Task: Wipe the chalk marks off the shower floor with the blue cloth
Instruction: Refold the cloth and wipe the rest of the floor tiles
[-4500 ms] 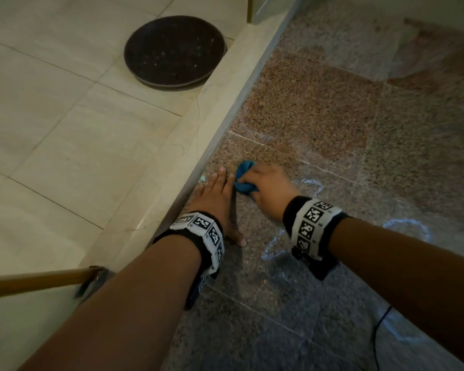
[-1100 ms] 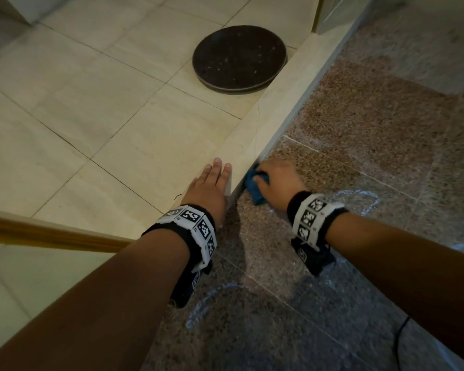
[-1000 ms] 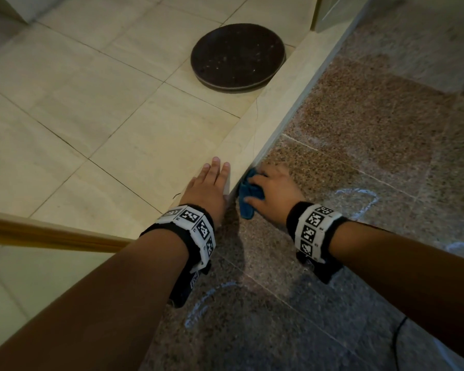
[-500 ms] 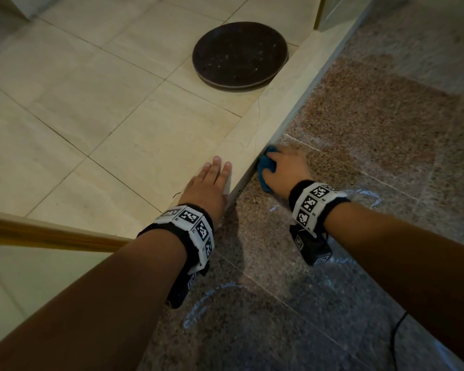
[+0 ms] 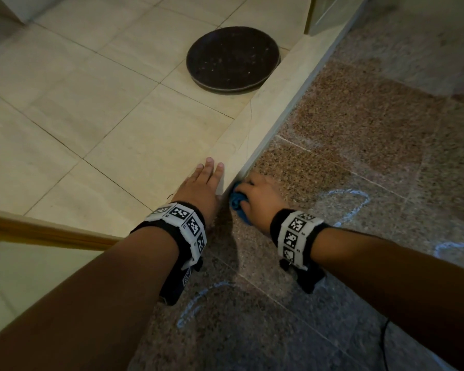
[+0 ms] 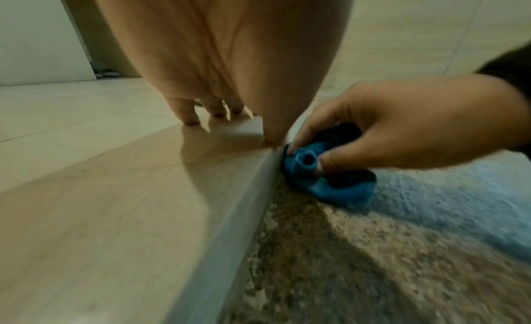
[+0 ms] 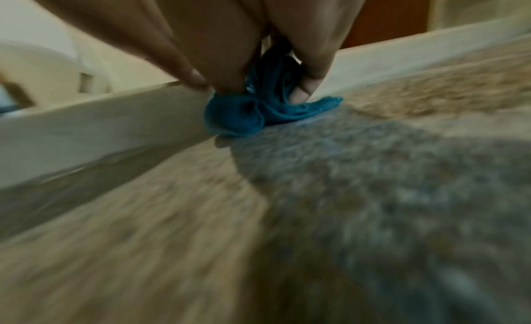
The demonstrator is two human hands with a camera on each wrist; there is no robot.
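Observation:
My right hand (image 5: 257,195) grips the bunched blue cloth (image 5: 237,203) and presses it onto the speckled granite shower floor (image 5: 359,135), tight against the beige curb (image 5: 265,121). The left wrist view shows the cloth (image 6: 330,176) pinched between thumb and fingers of the right hand (image 6: 388,129); in the right wrist view the cloth (image 7: 258,111) touches the curb wall. My left hand (image 5: 201,186) lies flat with straight fingers on top of the curb. White chalk marks (image 5: 346,202) loop on the floor to the right, another chalk mark (image 5: 198,301) sits nearer me.
A dark round tray (image 5: 232,57) lies on the beige tiles (image 5: 91,108) beyond the curb. A wooden-coloured bar (image 5: 38,234) crosses the lower left. A thin dark cable (image 5: 383,341) lies on the floor at the lower right.
My right hand has rubbed the cloth back and forth along the curb's foot, forward half a second ago and now back toward me. The left hand stays planted on the curb.

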